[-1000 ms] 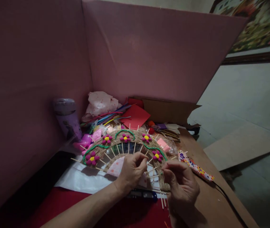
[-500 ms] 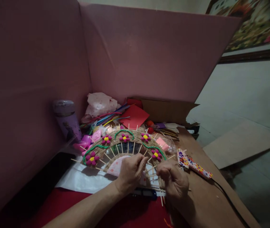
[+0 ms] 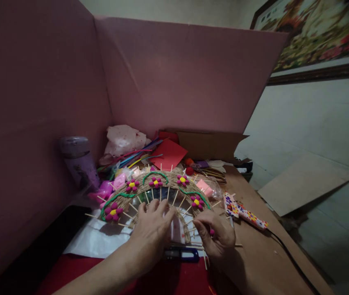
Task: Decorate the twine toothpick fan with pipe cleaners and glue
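While clutter [image 3: 170,152] crowds behind — left hand [image 3: 151,229] part-hides weaving [image 3: 169,179].

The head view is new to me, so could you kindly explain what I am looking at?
There is no machine here: these are a person's two bare hands, seen by a camera worn on their head, looking forward and down. The left hand lies over a woven half-round piece decorated with magenta flowers. The right hand is at the piece's right side, fingers curled; a magenta bit shows there, but whether it is held is unclear. Around the piece on the table are a lilac tumbler, red paper and a flower-patterned corded tool.
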A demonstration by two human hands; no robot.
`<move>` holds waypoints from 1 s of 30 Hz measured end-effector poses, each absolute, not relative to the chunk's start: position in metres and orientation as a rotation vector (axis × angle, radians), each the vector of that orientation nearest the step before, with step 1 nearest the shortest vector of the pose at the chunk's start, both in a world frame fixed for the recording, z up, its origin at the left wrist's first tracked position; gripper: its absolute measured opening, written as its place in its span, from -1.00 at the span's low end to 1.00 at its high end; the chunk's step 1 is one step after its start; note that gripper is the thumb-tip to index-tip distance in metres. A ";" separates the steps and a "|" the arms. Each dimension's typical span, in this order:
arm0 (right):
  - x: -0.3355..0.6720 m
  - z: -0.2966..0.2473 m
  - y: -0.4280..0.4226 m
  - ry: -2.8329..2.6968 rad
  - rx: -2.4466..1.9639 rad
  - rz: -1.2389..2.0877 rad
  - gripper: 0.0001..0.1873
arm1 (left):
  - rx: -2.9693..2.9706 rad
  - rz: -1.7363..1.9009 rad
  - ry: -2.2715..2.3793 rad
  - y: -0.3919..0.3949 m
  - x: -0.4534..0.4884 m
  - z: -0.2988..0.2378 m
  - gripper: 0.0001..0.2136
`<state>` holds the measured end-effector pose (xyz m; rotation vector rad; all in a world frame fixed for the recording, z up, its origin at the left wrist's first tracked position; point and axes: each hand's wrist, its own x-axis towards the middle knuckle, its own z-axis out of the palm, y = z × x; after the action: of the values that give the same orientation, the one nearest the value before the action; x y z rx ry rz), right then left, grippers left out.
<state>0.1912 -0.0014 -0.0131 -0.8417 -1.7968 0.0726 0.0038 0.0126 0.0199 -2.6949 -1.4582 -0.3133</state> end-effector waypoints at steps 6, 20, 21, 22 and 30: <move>0.191 -0.015 0.000 -1.791 -0.823 0.095 -0.89 | -2.694 -0.290 -1.421 0.016 -0.003 0.009 -0.43; 0.192 -0.015 0.001 -1.848 -0.845 0.073 -0.89 | -2.771 -0.388 -1.326 0.026 0.013 0.007 -0.52; 0.192 -0.015 0.001 -1.849 -0.840 0.077 -0.88 | -2.777 -0.397 -1.321 0.026 0.012 0.007 -0.53; 0.192 -0.015 0.001 -1.846 -0.835 0.079 -0.88 | -2.779 -0.407 -1.315 0.026 0.012 0.005 -0.54; 0.190 -0.022 -0.005 -1.779 -0.984 0.097 -0.80 | -2.636 -0.530 -1.339 0.022 0.013 -0.004 -0.66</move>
<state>0.1897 -0.0049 -0.0219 -0.9844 -1.7789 0.0967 0.0130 0.0225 -0.0041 -2.6361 -1.3389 -0.5299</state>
